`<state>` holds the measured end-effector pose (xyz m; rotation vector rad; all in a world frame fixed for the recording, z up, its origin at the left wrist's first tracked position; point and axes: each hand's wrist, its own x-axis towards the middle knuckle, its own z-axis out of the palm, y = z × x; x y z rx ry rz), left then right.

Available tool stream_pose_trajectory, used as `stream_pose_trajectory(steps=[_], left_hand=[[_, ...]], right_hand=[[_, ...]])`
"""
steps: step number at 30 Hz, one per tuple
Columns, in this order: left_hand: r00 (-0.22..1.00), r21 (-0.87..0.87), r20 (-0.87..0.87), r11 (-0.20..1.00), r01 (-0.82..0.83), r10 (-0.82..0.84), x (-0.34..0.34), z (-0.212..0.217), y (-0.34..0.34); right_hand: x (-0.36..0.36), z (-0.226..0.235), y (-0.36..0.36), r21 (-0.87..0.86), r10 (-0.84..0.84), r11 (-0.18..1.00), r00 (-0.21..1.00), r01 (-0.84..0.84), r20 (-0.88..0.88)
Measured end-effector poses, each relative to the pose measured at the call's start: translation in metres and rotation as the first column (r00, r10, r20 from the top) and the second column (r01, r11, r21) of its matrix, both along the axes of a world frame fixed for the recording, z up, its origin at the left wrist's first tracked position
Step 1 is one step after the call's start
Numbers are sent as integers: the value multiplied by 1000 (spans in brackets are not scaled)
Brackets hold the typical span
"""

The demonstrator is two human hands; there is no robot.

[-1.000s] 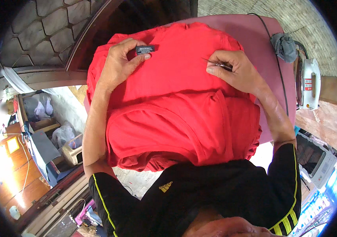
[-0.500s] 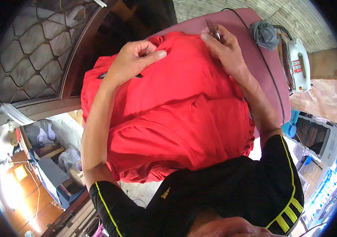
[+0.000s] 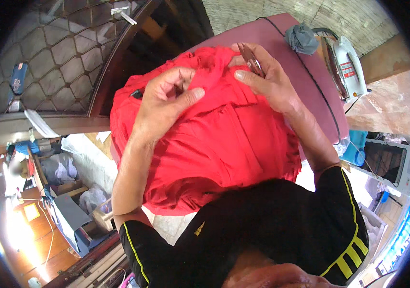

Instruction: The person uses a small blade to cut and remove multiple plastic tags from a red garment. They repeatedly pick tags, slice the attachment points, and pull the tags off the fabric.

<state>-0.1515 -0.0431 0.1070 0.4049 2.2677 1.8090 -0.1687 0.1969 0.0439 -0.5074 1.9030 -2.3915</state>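
The red cloth (image 3: 224, 137) lay bunched across the middle of the frame, spread over the pink padded board (image 3: 247, 35), directly under both hands; its folds hid any clear long axis. Near the top center, the small dark tool (image 3: 252, 61) slanted with its narrow end toward the upper left, just above the cloth; the right hand (image 3: 273, 84), nearer to it, held it between the fingers. The left hand (image 3: 161, 101) was loosely curled over the cloth's left part, thumb apart from the forefinger; whether its hidden fingers pinched any fabric, I could not tell. Counted, there were two hands, one tool, one board, one white iron (image 3: 348, 67) and one gray rag (image 3: 302, 39) at upper right, and apparently one red cloth.
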Motion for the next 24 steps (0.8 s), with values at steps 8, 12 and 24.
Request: stream_pose_trajectory(steps=[8,12,24], left_hand=[[978,168,-110,973,-159,179,103,-26,5],[946,-65,-139,951,-302,291,142,-52,8],[733,-16,-592,904,-427,335,163,-87,82]], right_hand=[[73,29,5,76,185,979,981,-189,56],[105,12,17,223,218,953,975,-203,-41],[151,-3,20,503,80,864,978,29,-193]])
